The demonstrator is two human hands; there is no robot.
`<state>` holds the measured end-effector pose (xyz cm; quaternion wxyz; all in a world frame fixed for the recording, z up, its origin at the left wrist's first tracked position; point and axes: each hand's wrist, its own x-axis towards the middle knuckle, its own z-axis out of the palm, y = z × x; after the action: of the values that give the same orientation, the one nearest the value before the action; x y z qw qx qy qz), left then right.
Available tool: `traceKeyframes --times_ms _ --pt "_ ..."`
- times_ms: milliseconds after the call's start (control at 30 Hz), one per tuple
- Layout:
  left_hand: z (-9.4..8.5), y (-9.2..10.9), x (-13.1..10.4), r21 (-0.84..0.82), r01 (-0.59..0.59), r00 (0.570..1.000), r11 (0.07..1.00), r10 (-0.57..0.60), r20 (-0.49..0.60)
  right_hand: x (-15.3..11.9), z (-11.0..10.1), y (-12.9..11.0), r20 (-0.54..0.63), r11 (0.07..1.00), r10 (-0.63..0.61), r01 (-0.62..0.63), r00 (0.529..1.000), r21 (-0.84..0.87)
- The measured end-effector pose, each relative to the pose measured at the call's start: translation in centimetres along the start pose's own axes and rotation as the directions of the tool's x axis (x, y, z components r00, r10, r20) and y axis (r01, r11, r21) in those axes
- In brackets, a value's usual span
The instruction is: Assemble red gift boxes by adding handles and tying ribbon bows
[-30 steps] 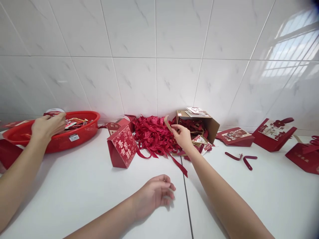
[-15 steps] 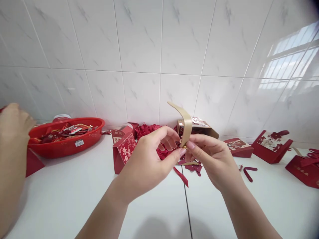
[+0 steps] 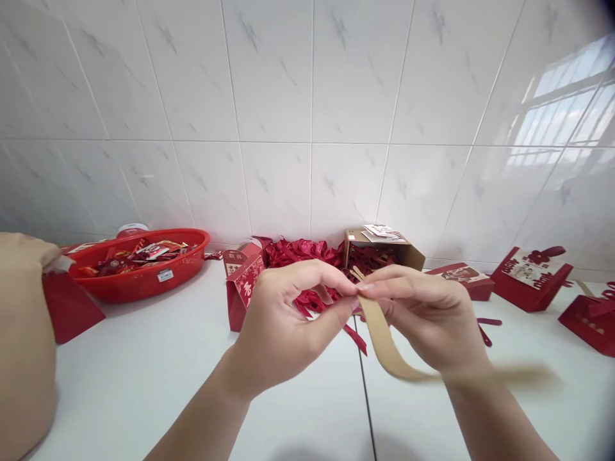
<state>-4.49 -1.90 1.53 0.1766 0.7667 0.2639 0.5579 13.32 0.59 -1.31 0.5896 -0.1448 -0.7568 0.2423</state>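
Observation:
A beige-gold strap [image 3: 384,339] is pinched at one end between my two hands. The rest of it curves down and to the right across my right wrist, its far end blurred. My left hand [image 3: 293,320] grips the end with thumb and forefinger, its other fingers curled behind. Against it, my right hand [image 3: 423,314] presses thumb and fingers on the same end; any small fastener there is hidden. Behind my hands lies a heap of red ribbons [image 3: 302,253]. A red printed gift box [image 3: 240,288] stands beside my left hand.
At the left stands a red plastic basket [image 3: 139,275] of wrapped sweets. In front of it are a red box [image 3: 70,307] and another person's beige sleeve or arm [image 3: 24,346]. Further right are an open cardboard box [image 3: 408,246], red gift boxes [image 3: 533,282] and dark red straps [image 3: 487,326].
The strap, which stood up from my fingers with a gold stud showing, has swung down and right. My fingertips have closed together over its end. The other person's raised hand has gone from view.

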Motion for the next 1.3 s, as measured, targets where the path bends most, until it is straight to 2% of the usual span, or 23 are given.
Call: traceKeyframes --times_ms 133,200,300,433,500,600,833,967,1167,1233,1300 --pt "-0.5 0.6 -0.3 -0.034 0.046 0.993 0.998 -0.042 0.114 -0.1 -1.4 0.6 0.117 0.990 -0.087 0.073 0.989 0.121" --pt "-0.9 0.9 -0.5 -0.060 0.077 0.990 0.995 -0.069 0.122 -0.1 -1.9 0.7 0.175 0.983 -0.123 0.096 0.977 0.159" --pt "-1.2 1.1 -0.6 -0.025 0.054 0.987 0.998 -0.050 0.150 -0.2 -2.1 0.6 0.242 0.981 -0.139 0.101 0.960 0.165" --pt "-1.3 1.3 -0.5 -0.001 -0.014 0.936 1.000 0.013 0.351 -0.2 -2.0 0.4 0.342 0.980 -0.090 0.023 0.935 0.197" --pt "-1.4 1.3 -0.4 -0.022 -0.023 0.919 0.999 0.030 0.394 -0.2 -1.9 0.3 0.382 0.968 -0.070 -0.029 0.921 0.248" --pt "-1.5 1.1 -0.3 -0.047 -0.039 0.914 0.998 0.055 0.403 -0.1 -1.8 0.4 0.414 0.949 -0.064 -0.073 0.908 0.308" --pt "-1.4 0.2 0.0 -0.042 -0.092 0.937 0.995 0.101 0.333 -0.3 -1.3 0.8 0.332 0.940 -0.016 -0.100 0.943 0.328" --pt "-1.2 -0.6 0.2 0.020 -0.195 0.956 0.981 0.185 0.226 -0.5 -0.9 0.9 0.262 0.935 0.010 -0.102 0.965 0.338" --pt "-0.1 -1.2 0.0 0.177 -0.327 0.945 0.928 0.324 0.043 -0.4 0.1 1.1 0.027 0.955 -0.003 -0.005 1.000 0.297" --pt "0.0 -1.2 0.2 0.174 -0.325 0.946 0.930 0.324 0.035 -0.3 0.4 1.2 -0.016 0.952 0.016 -0.011 1.000 0.305" --pt "-0.8 -1.4 0.6 0.185 -0.244 0.970 0.952 0.238 0.055 -0.3 0.7 1.3 -0.025 0.953 0.036 -0.026 0.999 0.301"
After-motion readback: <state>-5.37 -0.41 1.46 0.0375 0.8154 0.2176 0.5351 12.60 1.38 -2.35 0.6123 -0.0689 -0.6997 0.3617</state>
